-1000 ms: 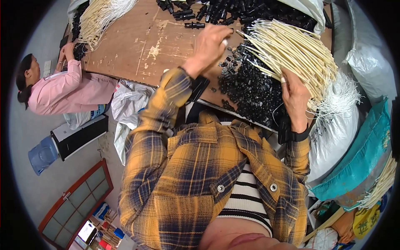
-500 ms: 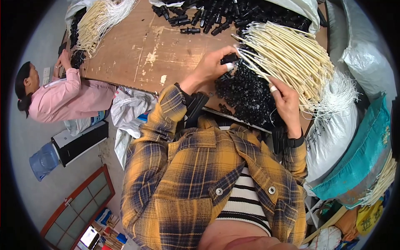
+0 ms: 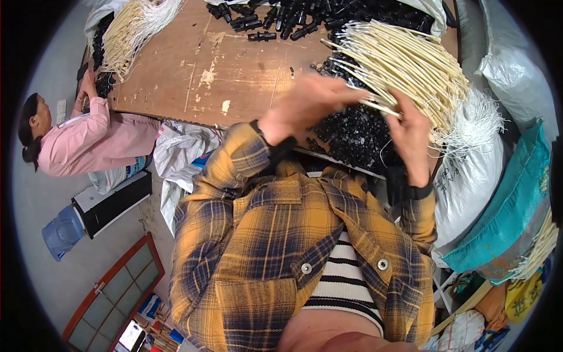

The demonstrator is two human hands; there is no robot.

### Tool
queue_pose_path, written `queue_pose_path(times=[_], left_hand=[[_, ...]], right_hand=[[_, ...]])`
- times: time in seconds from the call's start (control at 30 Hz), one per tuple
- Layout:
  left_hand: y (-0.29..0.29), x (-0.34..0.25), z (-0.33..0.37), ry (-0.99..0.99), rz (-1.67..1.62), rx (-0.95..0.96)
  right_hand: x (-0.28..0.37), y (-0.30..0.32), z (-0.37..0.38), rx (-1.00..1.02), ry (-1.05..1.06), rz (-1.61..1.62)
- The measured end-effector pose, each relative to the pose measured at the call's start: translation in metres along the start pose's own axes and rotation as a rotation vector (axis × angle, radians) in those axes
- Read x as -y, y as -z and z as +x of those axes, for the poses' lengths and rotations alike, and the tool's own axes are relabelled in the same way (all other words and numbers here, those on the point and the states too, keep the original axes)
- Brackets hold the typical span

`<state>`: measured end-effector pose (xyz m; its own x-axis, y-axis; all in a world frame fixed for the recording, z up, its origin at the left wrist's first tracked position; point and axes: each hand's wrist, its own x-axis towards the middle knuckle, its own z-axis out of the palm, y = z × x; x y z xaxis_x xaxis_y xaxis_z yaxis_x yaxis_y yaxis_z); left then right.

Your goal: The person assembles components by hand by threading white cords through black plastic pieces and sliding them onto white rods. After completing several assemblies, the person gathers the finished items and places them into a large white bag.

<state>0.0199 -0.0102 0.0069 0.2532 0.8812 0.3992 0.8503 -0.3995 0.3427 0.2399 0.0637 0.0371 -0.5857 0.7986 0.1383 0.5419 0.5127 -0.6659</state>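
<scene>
My right hand (image 3: 409, 132) pinches a thin cream-coloured cord (image 3: 378, 106) near the near edge of a large bundle. The blurred left hand (image 3: 308, 104) is at the other end of that cord, its fingertips reaching toward the right hand. Motion smears its fingers, so what they hold cannot be made out. Beneath both hands lies a heap of small black pieces (image 3: 352, 136), close to the table's near edge. The bundle of cream cords (image 3: 404, 70), with loose white strings (image 3: 472, 126) at its right end, rests beyond and right of the heap.
Black ribbed tube-shaped parts (image 3: 287, 20) are piled at the table's (image 3: 176, 76) far side. A second cord bundle (image 3: 132, 35) lies far left, near a person in pink (image 3: 76, 141). White sacks (image 3: 463, 193) and a teal sack (image 3: 504, 205) stand at right.
My left hand has swung right and turned toward the right hand; the black part seen in it earlier is no longer visible. The cord's end has shifted right, away from the bundle.
</scene>
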Motion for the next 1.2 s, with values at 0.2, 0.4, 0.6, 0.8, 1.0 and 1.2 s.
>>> queue_pose_path(times=[0.2,0.4,0.6,0.8,1.0,1.2], left_hand=[[-0.001,0.014,-0.018,0.385,0.216,0.170],[0.002,-0.011,-0.003,0.861,-0.937,0.023],[-0.001,-0.003,-0.017,0.892,-0.951,-0.005],[-0.005,-0.002,-0.016,0.727,-0.727,0.068],[-0.006,0.003,-0.029,0.471,-0.253,0.055],[-0.003,0.000,-0.026,0.464,-0.280,0.071]], right_hand=[[-0.037,0.012,0.000,-0.009,-0.085,1.213],[0.026,-0.036,0.005,0.124,0.311,0.006],[0.023,-0.044,0.001,0.003,0.297,-0.070],[0.009,-0.050,-0.002,0.005,0.212,0.036],[0.013,-0.045,0.006,-0.065,0.175,-0.020],[0.010,-0.052,0.008,-0.050,0.218,-0.051]])
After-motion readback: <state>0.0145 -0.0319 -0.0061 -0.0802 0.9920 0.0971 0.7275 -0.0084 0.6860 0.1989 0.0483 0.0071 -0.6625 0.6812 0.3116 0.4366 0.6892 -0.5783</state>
